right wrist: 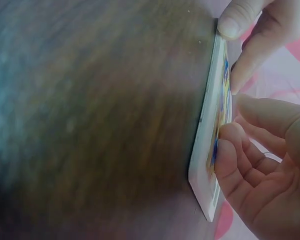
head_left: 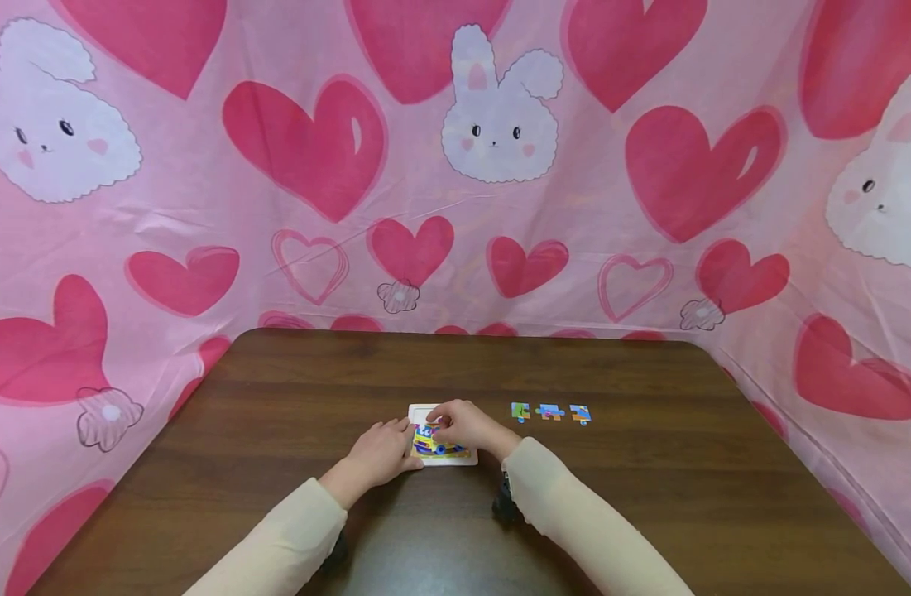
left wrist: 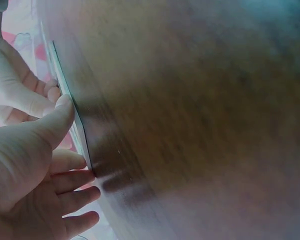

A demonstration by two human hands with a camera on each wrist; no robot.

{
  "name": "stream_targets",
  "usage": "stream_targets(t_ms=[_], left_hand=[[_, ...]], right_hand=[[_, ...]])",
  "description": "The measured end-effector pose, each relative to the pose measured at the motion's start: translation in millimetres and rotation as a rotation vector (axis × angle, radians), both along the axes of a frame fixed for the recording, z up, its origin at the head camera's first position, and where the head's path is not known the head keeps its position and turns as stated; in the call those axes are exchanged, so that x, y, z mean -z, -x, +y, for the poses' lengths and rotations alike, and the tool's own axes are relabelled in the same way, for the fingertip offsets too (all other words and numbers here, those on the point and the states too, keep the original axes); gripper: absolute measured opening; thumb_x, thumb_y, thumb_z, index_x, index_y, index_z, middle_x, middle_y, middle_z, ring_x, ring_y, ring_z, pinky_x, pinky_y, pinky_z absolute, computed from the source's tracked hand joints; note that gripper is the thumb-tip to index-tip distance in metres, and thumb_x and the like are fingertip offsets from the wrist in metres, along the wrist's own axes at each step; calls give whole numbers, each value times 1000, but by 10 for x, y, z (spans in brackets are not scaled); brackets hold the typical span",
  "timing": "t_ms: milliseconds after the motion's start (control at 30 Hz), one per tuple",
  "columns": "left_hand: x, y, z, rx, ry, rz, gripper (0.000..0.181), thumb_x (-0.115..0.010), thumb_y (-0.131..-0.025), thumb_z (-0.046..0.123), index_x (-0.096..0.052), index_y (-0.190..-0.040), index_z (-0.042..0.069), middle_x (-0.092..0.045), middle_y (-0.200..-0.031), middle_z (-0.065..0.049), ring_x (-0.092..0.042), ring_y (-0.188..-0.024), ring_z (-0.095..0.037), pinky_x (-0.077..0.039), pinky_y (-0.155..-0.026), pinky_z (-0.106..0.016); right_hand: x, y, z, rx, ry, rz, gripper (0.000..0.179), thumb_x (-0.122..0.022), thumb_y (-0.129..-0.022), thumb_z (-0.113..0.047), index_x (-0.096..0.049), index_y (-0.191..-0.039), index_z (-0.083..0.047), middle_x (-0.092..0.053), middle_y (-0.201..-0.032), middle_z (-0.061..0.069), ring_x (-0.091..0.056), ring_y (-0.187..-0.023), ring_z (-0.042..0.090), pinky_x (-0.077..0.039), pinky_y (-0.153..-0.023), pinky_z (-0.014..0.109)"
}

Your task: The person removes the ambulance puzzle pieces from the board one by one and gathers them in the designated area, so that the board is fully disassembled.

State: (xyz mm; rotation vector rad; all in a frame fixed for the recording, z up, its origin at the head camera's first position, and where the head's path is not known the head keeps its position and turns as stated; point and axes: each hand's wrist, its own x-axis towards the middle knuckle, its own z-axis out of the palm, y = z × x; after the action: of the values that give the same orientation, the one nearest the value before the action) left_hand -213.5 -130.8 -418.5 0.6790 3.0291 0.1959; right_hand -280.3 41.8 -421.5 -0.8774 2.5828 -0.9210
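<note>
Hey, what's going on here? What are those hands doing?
Someone is busy with a small puzzle showing a yellow vehicle. The left hand rests at the puzzle's left edge. The right hand is over the picture, with fingertips down at it; I can't tell whether they pinch a piece. Three loose pieces lie in a row on the table, off to the right, not in the puzzle.

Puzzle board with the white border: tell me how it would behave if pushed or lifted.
The puzzle board would probably stay stiff, since its edge looks straight. It seems likely light, given its thin profile. Pushed, it should slide rather than roll or tip, as it lies flat on the smooth-looking table.
</note>
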Motion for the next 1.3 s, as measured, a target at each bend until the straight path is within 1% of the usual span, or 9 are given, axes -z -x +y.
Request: stream_targets(t_ms=[167, 300, 400, 600, 767, 933, 1133, 1300], left_hand=[[8, 0, 0, -6, 5, 6, 62, -67, -81, 39, -55, -121, -7, -51, -127, -21, -47, -118, -35, -35, -97, -48], [19, 2, -3, -7, -1, 3, 62, -67, -82, 38, -55, -121, -8, -51, -127, -22, -46, -118, -35, -34, -97, -48], [23, 3, -6, -4, -3, 12, 62, -68, -81, 38, -55, -120, -9, -51, -126, -22, -47, -118, -36, -34, -96, -48], [30, 4, -12, 3, -3, 24, 62, -68, -81, 37, -55, -119, -10, -52, -125, -23, -47, -117, -37, -35, -96, -49], [17, -6, -6, 5, -4, 23, 62, -68, -81, 37, -55, -119, -10, -52, -126, -23, -47, -116, -37, -35, -96, -49], [20, -4, -8, 6, -3, 16, 62, -67, -82, 38, -55, -120, -9, -51, -126, -23, -47, -117, -37, -34, -96, -49], [19, 3, -12, 5, -9, 10, 61, -67, -82, 37, -55, -120, -9, -51, -127, -22, -46, -118, -36, -34, -96, -49], [13, 2, -7, 3, -7, 9, 61, -67, -82, 38, -55, -120, -8, -51, -127, -22, -46, -118, -36, -34, -96, -50]], right_hand=[[13, -14, -23, 27, -24, -20, 33, -69, -82, -12, -64, -114, -3, -49, -63, 1, -44, -55, 13, -39, -54, 23], [22, -29, -35, 25, -46, 1, 34, -70, -82, -13, -64, -114, -3, -48, -61, -1, -44, -55, 12, -37, -54, 22], [22, -40, -41, 15, -47, 15, 32, -70, -82, -12, -65, -113, -2, -50, -62, -1, -44, -56, 11, -37, -55, 21], [4, -61, -49, 38, -50, -22, 35, -70, -82, -12, -64, -115, -2, -51, -65, 1, -45, -58, 14, -40, -54, 21], [-3, -73, -51, 41, -55, -32, 36, -70, -82, -10, -63, -116, -1, -51, -66, 2, -46, -58, 14, -40, -53, 21], [2, -74, -58, 52, -47, -40, 33, -70, -82, -11, -64, -114, -2, -51, -68, 2, -47, -60, 14, -41, -54, 22], [33, -25, -60, 60, -25, -46, 28, -70, -81, -11, -65, -109, -5, -50, -68, 2, -46, -61, 14, -40, -57, 24], [24, 12, -64, 78, -18, -67, 21, -69, -81, -9, -66, -102, -7, -52, -74, 1, -48, -67, 15, -40, -61, 27]])
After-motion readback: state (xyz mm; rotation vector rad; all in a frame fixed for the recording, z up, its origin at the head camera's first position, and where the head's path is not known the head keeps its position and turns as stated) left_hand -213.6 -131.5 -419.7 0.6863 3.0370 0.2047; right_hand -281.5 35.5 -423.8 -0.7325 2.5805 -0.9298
